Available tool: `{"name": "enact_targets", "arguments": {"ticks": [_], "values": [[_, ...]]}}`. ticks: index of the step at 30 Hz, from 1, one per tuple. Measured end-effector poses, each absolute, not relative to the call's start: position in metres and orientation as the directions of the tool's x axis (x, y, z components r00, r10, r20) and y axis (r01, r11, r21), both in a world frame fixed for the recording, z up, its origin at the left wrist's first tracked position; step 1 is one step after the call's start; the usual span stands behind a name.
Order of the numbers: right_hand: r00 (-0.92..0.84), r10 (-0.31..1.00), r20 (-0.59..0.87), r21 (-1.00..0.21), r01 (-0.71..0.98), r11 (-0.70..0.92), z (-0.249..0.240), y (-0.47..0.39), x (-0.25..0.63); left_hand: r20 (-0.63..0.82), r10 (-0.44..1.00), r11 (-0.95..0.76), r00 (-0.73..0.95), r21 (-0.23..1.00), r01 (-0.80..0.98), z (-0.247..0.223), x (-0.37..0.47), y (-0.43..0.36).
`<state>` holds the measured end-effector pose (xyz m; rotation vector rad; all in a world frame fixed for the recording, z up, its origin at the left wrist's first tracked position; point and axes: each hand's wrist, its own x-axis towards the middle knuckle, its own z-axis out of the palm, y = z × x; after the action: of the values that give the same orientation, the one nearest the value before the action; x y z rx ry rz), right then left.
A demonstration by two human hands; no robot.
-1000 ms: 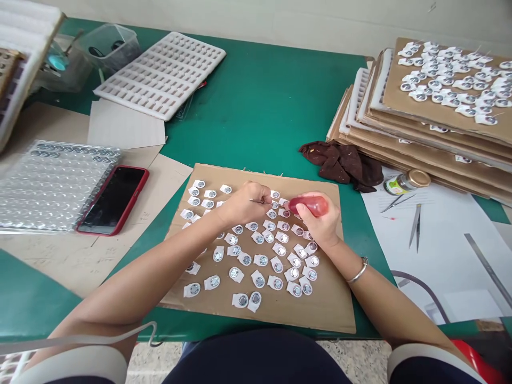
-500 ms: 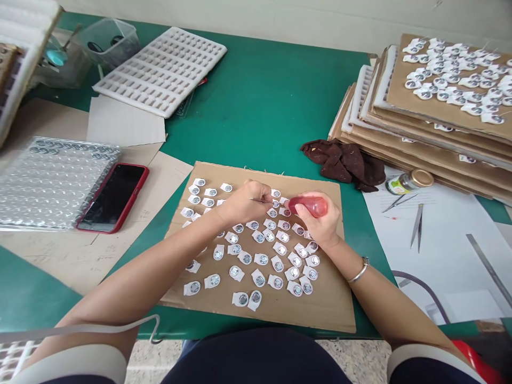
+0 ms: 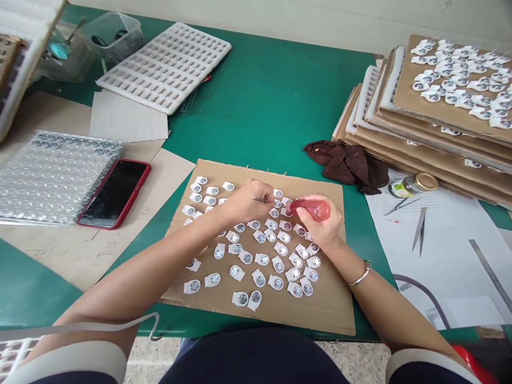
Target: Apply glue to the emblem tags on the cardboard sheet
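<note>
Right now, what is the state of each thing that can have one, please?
Left hand: closed on thin metal tool
Right hand: closed on red translucent bottle
Red translucent bottle: tilted
Smartphone: face up, screen dark
Glass jar: lid on
Nearer loose tweezers: open
Brown cloth: crumpled
Clear plastic box: open

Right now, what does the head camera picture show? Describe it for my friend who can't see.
Someone's left fingers hold a thin metal tool and the right fingers a red bottle, over cardboard dotted with small white tabs bearing shiny discs. A phone lies to the left, a brown cloth to the right.
</note>
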<state>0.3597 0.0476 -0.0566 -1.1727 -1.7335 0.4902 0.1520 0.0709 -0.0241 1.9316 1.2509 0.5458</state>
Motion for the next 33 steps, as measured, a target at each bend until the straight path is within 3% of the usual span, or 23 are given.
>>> {"name": "enact_targets", "arguments": {"ticks": [33], "values": [[-0.076,0.895,0.439,-0.776,0.471,0.42,-0.057,0.0512,0.3607,-0.097,0.895,-0.2,0.435,0.785,0.587,-0.0223,0.1512,0.0733]]}}
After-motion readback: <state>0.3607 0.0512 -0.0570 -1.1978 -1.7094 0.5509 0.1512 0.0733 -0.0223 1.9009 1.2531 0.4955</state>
